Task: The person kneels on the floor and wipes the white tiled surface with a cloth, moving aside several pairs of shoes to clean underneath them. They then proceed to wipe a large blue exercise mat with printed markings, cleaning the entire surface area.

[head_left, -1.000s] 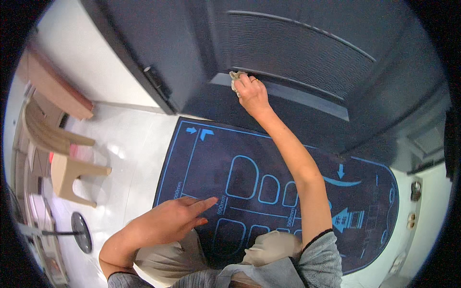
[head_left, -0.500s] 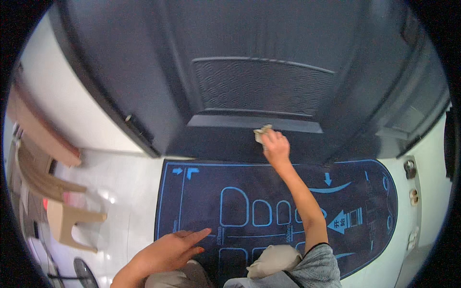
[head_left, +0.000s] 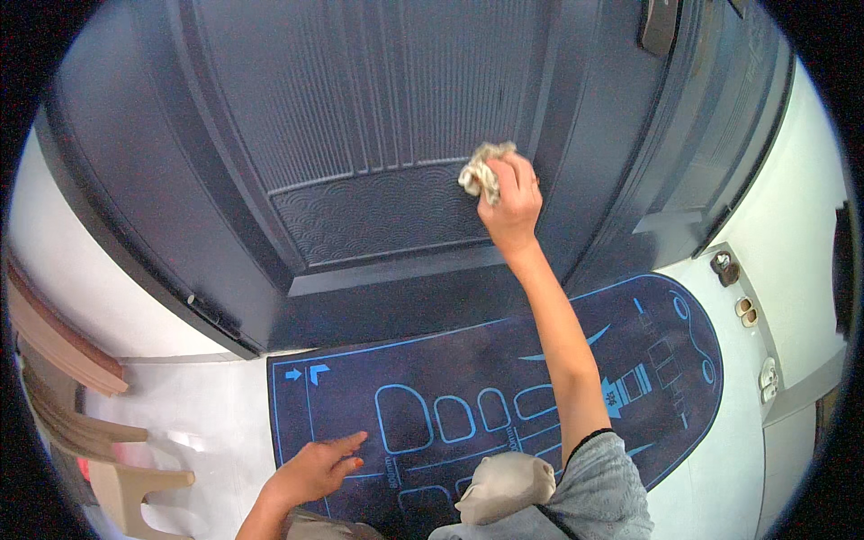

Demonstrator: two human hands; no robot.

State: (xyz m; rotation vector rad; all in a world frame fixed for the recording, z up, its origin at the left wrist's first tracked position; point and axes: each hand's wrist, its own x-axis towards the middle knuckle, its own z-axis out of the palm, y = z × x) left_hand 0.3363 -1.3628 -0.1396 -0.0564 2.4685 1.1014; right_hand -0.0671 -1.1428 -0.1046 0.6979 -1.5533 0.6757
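Note:
My right hand (head_left: 511,200) is closed around a crumpled pale cloth (head_left: 481,173). It presses the cloth to the dark door (head_left: 387,301), by the upper right part of a panel with a wavy relief (head_left: 378,216). Much of the cloth sticks out to the left of my fingers. My left hand (head_left: 315,468) hangs low at the left, above a dark mat (head_left: 346,387) with blue outlines. Its fingers are stretched out and hold nothing.
Beige plastic stools (head_left: 135,486) stand at the left beside a brown wooden piece (head_left: 67,333). Along the right wall lie dark shoes (head_left: 724,268), tan shoes (head_left: 746,311) and white shoes (head_left: 768,380). A door handle (head_left: 659,25) shows at the upper right.
My right hand has moved up the door with the cloth, from below the relief panel to its upper right. The view has tilted and shifted. My left hand stays low with fingers out.

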